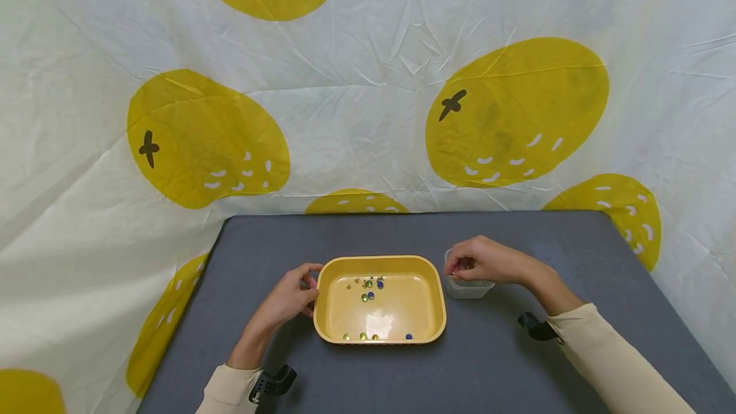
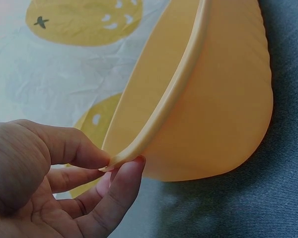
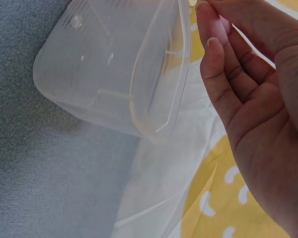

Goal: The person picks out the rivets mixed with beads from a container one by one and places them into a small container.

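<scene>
A yellow tray (image 1: 397, 319) is set on a dark grey table (image 1: 477, 363), directly in front of the person, where it can be reached by both hands. Its left rim is pinched lightly by the left hand (image 1: 290, 296), between thumb and fingertips, with the gap closed to the rim's thickness; by this hold, presumably, the tray is kept from sliding, while its inside is left unobstructed. Green marbles (image 1: 365, 298), blue marbles (image 1: 380, 285) and small gold pieces (image 1: 348, 286) are gathered loosely toward the far side; a few more rounded pieces are seen along the near wall, where they have probably been stopped by its rise.

A clear container (image 1: 468, 291) is placed just beside the tray's right side, so that only a short span separates the two. The right hand (image 1: 483, 262) is held above its mouth, thumb and index finger brought together. In the right wrist view, a small yellowish piece (image 3: 192, 2) is seen at these fingertips and appears to be pinched there; it is cut by the frame edge, so its shape cannot be told. Such a fingertip hold is suited to small, smooth objects.
</scene>
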Motion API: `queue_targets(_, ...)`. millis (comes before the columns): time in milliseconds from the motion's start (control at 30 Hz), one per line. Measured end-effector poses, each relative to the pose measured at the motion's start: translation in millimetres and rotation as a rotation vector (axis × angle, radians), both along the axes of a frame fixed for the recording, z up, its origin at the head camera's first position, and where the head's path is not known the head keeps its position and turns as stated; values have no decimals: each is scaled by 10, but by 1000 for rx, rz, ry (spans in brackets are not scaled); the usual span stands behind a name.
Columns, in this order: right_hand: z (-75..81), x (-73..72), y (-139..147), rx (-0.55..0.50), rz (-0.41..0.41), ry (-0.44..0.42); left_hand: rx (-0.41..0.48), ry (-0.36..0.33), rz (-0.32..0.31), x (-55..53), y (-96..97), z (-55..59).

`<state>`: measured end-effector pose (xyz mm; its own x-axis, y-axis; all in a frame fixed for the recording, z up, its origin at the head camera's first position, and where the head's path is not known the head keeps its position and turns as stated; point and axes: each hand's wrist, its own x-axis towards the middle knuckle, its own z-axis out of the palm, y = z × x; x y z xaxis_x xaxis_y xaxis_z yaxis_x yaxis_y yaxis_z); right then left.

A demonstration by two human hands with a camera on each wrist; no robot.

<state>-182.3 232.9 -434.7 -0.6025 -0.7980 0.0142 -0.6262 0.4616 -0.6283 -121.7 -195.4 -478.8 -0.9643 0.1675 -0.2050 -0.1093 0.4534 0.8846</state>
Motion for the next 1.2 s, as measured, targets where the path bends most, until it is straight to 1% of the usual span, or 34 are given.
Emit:
queue_targets(200,-19,11,53,3,-10,1,10,3,-7,21,9,-5)
queue_targets(500,-24,17,119,30,-33,-11,5,-3,2,42,11,-33)
queue_targets(667,-33,21,152,19,-29,-15,22,4,-10,68,16,-31)
queue_targets(1200,-25,55,241,18,-57,-27,23,-1,1,132,41,-18)
